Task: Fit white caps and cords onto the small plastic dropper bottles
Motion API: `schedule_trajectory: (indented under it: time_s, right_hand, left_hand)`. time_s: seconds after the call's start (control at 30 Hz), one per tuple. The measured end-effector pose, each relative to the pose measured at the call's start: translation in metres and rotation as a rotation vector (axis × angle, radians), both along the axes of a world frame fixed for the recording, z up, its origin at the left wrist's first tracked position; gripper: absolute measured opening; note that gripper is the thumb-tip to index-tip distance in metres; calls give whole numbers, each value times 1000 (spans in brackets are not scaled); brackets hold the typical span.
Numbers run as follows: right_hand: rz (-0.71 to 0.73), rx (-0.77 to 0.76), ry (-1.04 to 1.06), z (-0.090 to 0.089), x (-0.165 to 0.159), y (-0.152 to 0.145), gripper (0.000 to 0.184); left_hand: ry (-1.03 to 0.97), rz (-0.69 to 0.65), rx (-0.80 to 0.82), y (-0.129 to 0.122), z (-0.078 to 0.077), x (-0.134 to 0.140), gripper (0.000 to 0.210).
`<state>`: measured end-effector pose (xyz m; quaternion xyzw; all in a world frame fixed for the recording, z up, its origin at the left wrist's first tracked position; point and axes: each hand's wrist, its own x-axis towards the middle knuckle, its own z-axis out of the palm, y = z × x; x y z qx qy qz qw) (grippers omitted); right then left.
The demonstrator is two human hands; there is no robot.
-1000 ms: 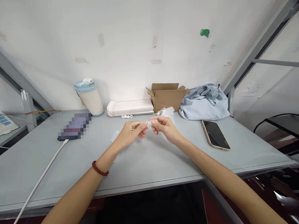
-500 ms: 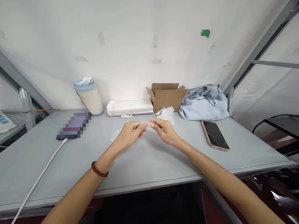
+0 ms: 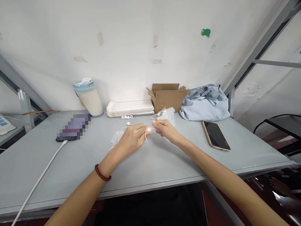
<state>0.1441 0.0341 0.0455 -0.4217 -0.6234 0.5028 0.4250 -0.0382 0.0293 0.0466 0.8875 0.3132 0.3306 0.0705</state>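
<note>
My left hand (image 3: 132, 137) is closed in a pinch on a white cord (image 3: 145, 137), whose loose end hangs below the fingers. My right hand (image 3: 168, 131) pinches a small, clear plastic piece (image 3: 153, 128), and the two hands meet at it. Its exact kind is too small to tell, and fingers cover part of it. Behind my left hand lie thin white pieces and cord (image 3: 115, 138), partly hidden by the hand. Just beyond my right hand rests a clear plastic bag (image 3: 169, 114) with small metal-looking bits beside it.
Along the wall stand a blue-lidded cup (image 3: 90, 98), a white stack (image 3: 130, 107), an open cardboard box (image 3: 169, 100) and a light blue cloth (image 3: 206, 106). Small white rings (image 3: 127, 117) lie before the stack. Phones lie left (image 3: 73, 128) and right (image 3: 216, 136); a white cable (image 3: 41, 177) crosses the left side.
My left hand has turned over, its back now facing up more, and moved slightly down. The cord end now hangs below the fingers. Clear plastic shows more between the hands.
</note>
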Motion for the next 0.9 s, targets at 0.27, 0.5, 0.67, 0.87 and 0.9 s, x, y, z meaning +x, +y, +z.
schedule_trajectory:
  time_s: [0.27, 0.5, 0.67, 0.87, 0.9]
  right_hand:
    - [-21, 41, 40, 3, -3, -4, 52]
    - [-106, 274, -97, 6, -2, -10, 37]
    - [-147, 486, -209, 2, -1, -10, 28]
    - [-100, 370, -221, 3, 1, -8, 29]
    - [-92, 339, -203, 3, 2, -7, 30]
  left_hand:
    - [-55, 69, -205, 0, 6, 1, 36]
    - [-196, 70, -443, 0, 14, -3, 37]
    - [-188, 61, -392, 0, 14, -4, 38]
    - [-135, 57, -255, -2, 13, -1, 41]
    - [-118, 60, -225, -2, 12, -1, 41]
